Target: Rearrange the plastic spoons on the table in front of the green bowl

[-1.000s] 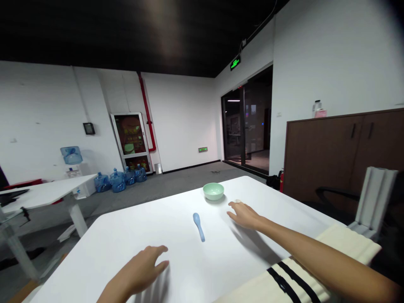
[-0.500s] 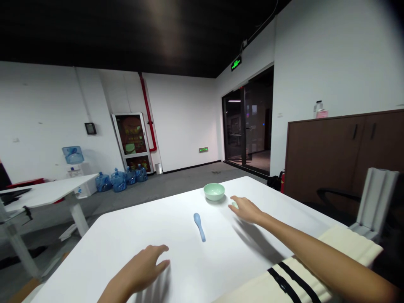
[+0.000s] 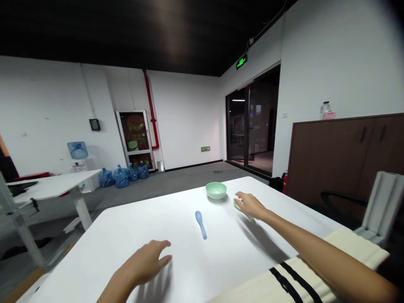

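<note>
My right hand [image 3: 251, 205] is over the right part of the white table [image 3: 135, 227], its fingers apart and nothing seen between them. Beneath it a light green spoon [image 3: 237, 206] lies on the tabletop, its middle hidden by the hand. Just left of that hand stands an upright green bowl [image 3: 216, 191]; no contents show in it. A blue spoon [image 3: 200, 225] rests near the middle, bowl end away from me. My left hand [image 3: 151, 259] hovers nearer the front left, open and empty, thumb and forefinger spread.
A cream cloth with black stripes [image 3: 315, 269] lies at the table's right front edge, under my right forearm. Beyond the right side are a brown cabinet [image 3: 331, 155] and a grey metal post [image 3: 381, 206]. Blue water jugs [image 3: 121, 176] stand on the floor at left.
The green spoon, mostly covered by my right hand before, now shows at both ends. That hand sits slightly farther from the bowl. My left hand stays nearly still; the view has shifted slightly.
</note>
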